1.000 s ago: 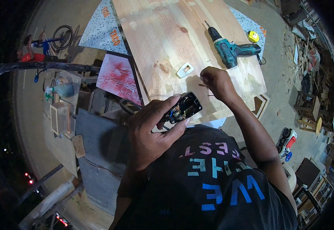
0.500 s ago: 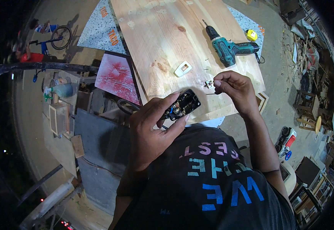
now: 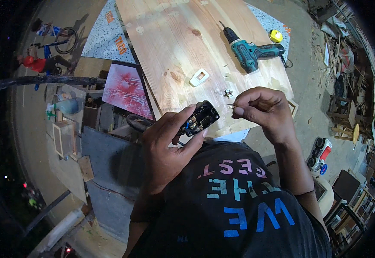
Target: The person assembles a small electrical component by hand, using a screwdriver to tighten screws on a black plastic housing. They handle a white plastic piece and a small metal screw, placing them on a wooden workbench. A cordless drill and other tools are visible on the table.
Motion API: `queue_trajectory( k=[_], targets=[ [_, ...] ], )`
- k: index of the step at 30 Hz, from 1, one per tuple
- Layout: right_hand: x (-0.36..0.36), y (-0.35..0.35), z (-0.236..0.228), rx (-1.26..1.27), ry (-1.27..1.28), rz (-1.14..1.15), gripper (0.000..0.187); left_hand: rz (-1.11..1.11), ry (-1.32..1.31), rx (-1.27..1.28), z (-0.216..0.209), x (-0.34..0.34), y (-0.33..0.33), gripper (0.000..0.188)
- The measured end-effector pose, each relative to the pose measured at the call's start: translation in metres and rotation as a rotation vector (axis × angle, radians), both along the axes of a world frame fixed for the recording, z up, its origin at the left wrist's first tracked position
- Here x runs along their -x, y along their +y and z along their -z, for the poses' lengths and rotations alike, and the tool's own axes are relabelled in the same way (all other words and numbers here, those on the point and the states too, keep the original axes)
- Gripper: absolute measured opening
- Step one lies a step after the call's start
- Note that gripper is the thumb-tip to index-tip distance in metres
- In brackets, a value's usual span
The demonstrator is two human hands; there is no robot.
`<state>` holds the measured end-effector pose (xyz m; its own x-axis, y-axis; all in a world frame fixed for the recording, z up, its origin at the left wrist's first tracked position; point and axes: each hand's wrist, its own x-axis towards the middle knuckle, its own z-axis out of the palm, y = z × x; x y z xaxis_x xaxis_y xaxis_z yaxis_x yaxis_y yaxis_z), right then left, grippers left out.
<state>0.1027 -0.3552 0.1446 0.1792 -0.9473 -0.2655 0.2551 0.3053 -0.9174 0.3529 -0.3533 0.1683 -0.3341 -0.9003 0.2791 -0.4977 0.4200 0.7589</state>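
My left hand [image 3: 163, 144] grips a small open black plastic housing [image 3: 205, 115] by its sides. Metal contacts and a bit of blue wire show inside it. Just to its right, my right hand [image 3: 267, 112] pinches a small thin metal piece [image 3: 230, 105] between thumb and forefinger; its exact kind is too small to tell. On the wooden board [image 3: 170, 47] beyond my hands lie a small metal fitting [image 3: 228, 93] and a cream-white plastic cover [image 3: 194, 81] with a rectangular opening. Neither hand touches these two.
A teal cordless drill [image 3: 250, 53] rests on the board's right side, near a yellow tape measure [image 3: 276, 35]. A red-and-white panel [image 3: 127, 90] and a grey sheet [image 3: 110, 172] are at left. Farther left, people [image 3: 37, 64] are with bicycles. Wood scraps and a toy vehicle [image 3: 320, 155] are at right.
My right hand has drawn back from the metal fitting on the board, slightly nearer me, with the thin piece still pinched. My left hand keeps holding the housing. The view has shifted slightly.
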Motion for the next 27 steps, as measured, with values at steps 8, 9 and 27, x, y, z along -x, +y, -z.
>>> queue_trajectory(
  k=[8,9,27],
  targets=[
    [-0.006,0.0,-0.012,0.013,0.02,-0.046,0.015,-0.009,-0.009,-0.027,-0.002,0.0,0.001,0.053],
    [-0.007,-0.001,-0.012,0.056,0.024,-0.054,0.014,-0.011,-0.018,-0.036,-0.002,-0.001,0.002,0.053],
    [-0.011,-0.003,-0.008,-0.037,-0.011,-0.096,0.015,-0.01,-0.023,-0.037,-0.002,0.004,-0.001,0.051]
  ],
)
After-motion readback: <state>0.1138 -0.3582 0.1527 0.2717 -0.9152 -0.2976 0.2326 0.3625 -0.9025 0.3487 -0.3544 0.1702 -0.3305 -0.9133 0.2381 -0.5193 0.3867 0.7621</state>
